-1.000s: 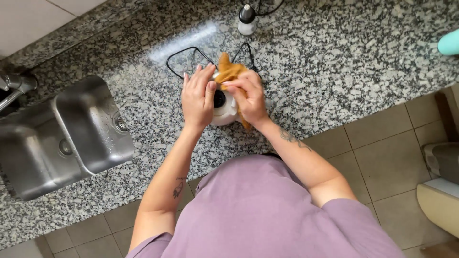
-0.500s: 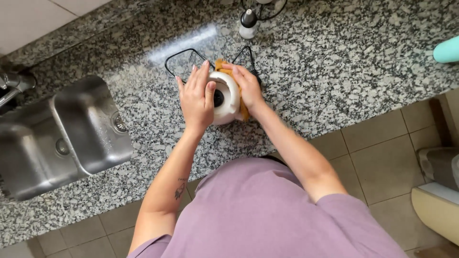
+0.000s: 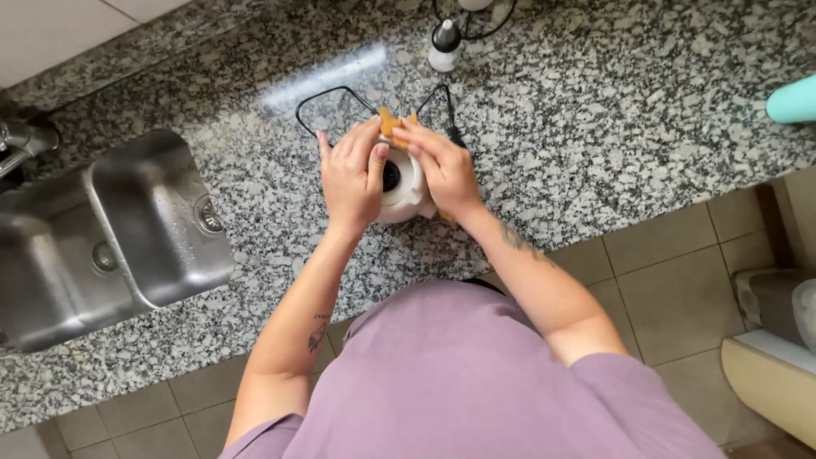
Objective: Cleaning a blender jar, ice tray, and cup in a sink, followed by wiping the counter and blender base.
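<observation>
the white appliance base (image 3: 406,189) stands on the granite table (image 3: 595,127); the left hand (image 3: 350,178) cups its side while the right hand (image 3: 444,166) presses an orange cloth (image 3: 389,121) on it. a steady left grip and small, firm wiping strokes around the top opening would likely serve best, clear of the black cord (image 3: 327,93).

Both hands are on a small white appliance base (image 3: 406,189) standing on the speckled granite counter (image 3: 612,127). The left hand (image 3: 350,174) cups its left side, fingers spread over the top. The right hand (image 3: 442,166) covers the right side and presses an orange cloth (image 3: 390,121) against the upper edge. A black cord (image 3: 327,95) loops on the counter just behind. Further back stands a small white bottle with a black cap (image 3: 444,47). A steel double sink (image 3: 102,234) lies well to the left.
</observation>
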